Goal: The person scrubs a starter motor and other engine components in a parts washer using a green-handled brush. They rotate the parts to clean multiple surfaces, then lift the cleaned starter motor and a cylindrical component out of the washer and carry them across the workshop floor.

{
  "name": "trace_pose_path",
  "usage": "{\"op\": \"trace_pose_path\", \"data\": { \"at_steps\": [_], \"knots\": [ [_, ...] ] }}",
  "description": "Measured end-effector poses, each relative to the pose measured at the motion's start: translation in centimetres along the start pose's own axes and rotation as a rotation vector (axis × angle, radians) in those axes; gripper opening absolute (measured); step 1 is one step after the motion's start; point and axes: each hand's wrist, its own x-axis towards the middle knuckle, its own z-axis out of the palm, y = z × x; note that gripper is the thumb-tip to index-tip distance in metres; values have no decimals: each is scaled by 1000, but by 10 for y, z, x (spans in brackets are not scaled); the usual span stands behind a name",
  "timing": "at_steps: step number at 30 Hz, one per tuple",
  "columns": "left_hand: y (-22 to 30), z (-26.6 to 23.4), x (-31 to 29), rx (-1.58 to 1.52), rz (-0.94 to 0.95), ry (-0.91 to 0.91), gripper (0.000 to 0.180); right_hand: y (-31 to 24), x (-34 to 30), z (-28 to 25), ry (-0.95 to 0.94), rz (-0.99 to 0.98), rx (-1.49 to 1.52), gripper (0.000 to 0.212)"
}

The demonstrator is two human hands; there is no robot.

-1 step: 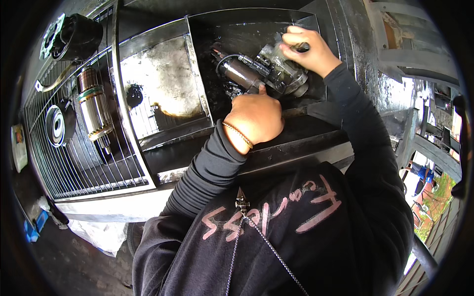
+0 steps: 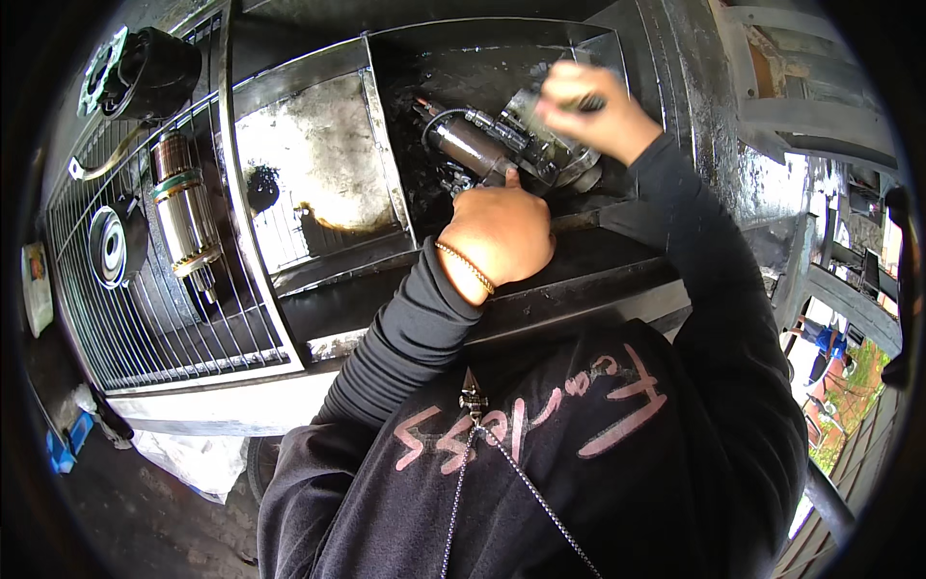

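Note:
A greasy starter motor (image 2: 468,145) lies tilted in the dark wash basin, its dark cylinder toward the left and its metal housing (image 2: 555,145) toward the right. My left hand (image 2: 502,227) bears on the motor's near side, thumb or finger against the cylinder's end; the other fingers are partly hidden beneath the hand. Over the housing, my right hand (image 2: 603,111) is closed in a fist, smeared by motion. A dark handle end (image 2: 590,102) shows in that fist; the tool's working end is too blurred to make out.
Left of the basin is a pale, stained metal tray (image 2: 328,154). Farther left, a wire rack (image 2: 135,338) carries an armature (image 2: 185,217), a round pulley-like part (image 2: 113,246) and a black housing (image 2: 159,72). The basin's metal front edge (image 2: 559,304) runs before my body.
My right hand has shifted slightly left and down over the housing and is more blurred. My left hand stays on the starter motor, which has barely moved.

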Motion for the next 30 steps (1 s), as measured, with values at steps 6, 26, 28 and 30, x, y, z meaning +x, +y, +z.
{"op": "trace_pose_path", "data": {
  "at_steps": [6,26,28,30],
  "knots": [
    [-5,0,4,3,21,53,35,9,6,-1,-105,45,-175,22],
    [-5,2,5,18,36,29,34,113,-20,2,-133,505,-272,23],
    [-5,3,5,26,35,60,35,123,-15,16,-211,573,-367,23],
    [-5,4,4,69,37,70,35,124,-11,15,-169,694,-243,23]
  ]
}}
